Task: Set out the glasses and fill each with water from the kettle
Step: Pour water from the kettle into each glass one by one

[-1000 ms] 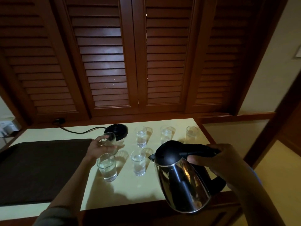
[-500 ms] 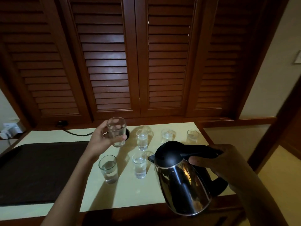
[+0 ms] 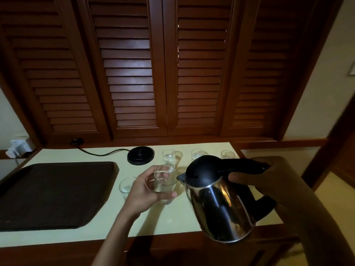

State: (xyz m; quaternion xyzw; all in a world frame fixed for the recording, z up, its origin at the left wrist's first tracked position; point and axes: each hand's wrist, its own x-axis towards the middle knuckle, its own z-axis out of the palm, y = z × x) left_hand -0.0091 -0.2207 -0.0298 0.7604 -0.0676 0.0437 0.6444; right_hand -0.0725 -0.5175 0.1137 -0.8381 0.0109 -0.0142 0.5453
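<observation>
My left hand (image 3: 143,191) grips a clear glass (image 3: 165,179) in the air above the counter, tilted toward the kettle's spout. My right hand (image 3: 265,181) holds the steel kettle (image 3: 219,204) by its black handle, its spout almost touching the glass rim. Another glass (image 3: 125,186) with a little water stands on the counter left of my left hand. Three more glasses stand along the back: one (image 3: 168,156), a second (image 3: 196,154) and a third (image 3: 227,154), partly hidden by the kettle.
The kettle's black base (image 3: 140,155) sits at the back with its cord running to a wall socket (image 3: 76,141). A dark tray (image 3: 53,192) covers the counter's left side. Louvred wooden doors rise behind. The pale counter (image 3: 172,217) ends at a wooden front edge.
My left hand lifted a glass from the back row, then brought it down and right to the kettle's spout. The kettle has tilted slightly toward it. The camera moved closer.
</observation>
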